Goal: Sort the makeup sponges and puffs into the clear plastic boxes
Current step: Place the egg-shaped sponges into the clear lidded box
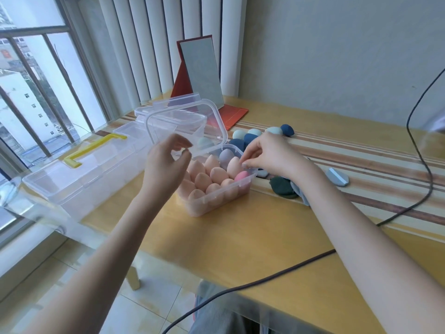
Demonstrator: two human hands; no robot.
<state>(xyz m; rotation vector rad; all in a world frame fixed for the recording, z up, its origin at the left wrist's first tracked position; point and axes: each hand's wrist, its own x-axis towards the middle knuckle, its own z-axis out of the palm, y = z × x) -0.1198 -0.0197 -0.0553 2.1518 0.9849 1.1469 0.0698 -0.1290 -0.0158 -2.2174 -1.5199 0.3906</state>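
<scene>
The left hand (166,162) hovers over the near-left side of the small clear box (216,189), fingers loosely curled and apart, gripping nothing that I can see, though its fingertips sit close to the raised lid (185,126); the right hand (272,155) reaches in from the other side, thumb and forefinger pinched together at the box's far-right rim, and whether they nip the rim or a sponge I cannot tell; the box stands near the middle of the table (240,237), packed with upright peach sponges (218,174), one lilac sponge (226,156) at the far end and one pink sponge (242,175) by the right wall; the lid stands tilted up and open on the far side; just beyond the right hand, toward the table's far edge, lies a cluster of dark blue and pale green sponges (250,136); under and beside the right wrist lie flat puffs, a dark green puff (281,186) and a grey-blue puff (337,177) on the striped runner (361,165); along the table's left edge sits a larger clear box (79,182) with a yellow handle (94,148); at the far edge a red folding mirror (202,75) stands upright; a black cable (265,280) trails over the table's near edge.
</scene>
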